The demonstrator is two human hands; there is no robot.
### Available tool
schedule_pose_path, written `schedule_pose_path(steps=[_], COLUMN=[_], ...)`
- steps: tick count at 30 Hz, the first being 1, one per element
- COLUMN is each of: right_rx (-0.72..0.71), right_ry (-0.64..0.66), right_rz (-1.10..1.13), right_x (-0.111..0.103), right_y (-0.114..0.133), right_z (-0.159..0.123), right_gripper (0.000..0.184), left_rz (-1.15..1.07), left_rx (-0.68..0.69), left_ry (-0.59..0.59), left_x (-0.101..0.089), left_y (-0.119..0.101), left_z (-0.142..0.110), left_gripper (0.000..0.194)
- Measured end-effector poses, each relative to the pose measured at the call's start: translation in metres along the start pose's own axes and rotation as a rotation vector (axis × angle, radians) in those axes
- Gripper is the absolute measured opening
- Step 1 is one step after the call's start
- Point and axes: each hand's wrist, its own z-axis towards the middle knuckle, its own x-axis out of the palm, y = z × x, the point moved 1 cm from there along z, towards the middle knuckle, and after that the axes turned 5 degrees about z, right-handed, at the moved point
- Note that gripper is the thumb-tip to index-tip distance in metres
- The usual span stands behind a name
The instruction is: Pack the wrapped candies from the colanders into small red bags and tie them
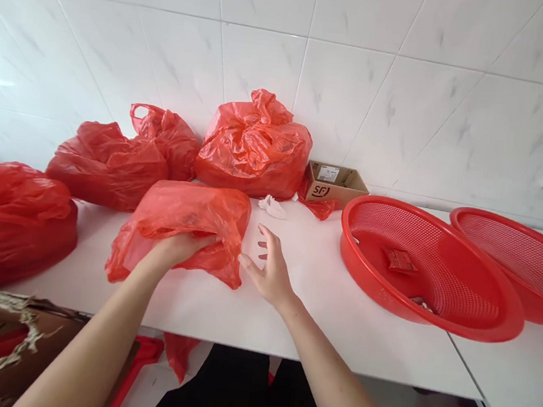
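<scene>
Red plastic bag (195, 205), draped over the left hand (182, 247), its mouth apparently propped apart thereby; grip concealed, cannot be told. Right hand (270, 274) spread wide, thumb placed near the bag's edge.

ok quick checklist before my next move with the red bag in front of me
1. Left hand inside the front bag: ok
2. Left fingers gripping something: cannot tell, the plastic hides them
3. Right hand free: ok, open beside the bag's edge
4. Right thumb touching the bag: cannot tell
5. Nearer red basin without contents: not ok, a small red packet lies inside
</scene>
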Motion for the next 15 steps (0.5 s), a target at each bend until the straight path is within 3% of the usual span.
schedule_pose_path(steps=[4, 10, 15], right_rx=[-0.006, -0.024, -0.006], right_ry=[0.093, -0.021, -0.086], right_rz=[0.025, 0.005, 0.072], right_x=[0.018, 0.028, 0.038], right_y=[0.011, 0.022, 0.016], right_z=[0.018, 0.043, 0.056], right_gripper=[0.082, 0.074, 0.073], left_rz=[0.240, 0.393, 0.498], left_rx=[-0.044, -0.077, -0.066], left_ry=[-0.104, -0.109, -0.150], left_x=[0.002, -0.001, 0.012], left_y=[-0.020, -0.031, -0.030], left_z=[0.014, 0.012, 0.012], left_gripper=[0.022, 0.025, 0.065])
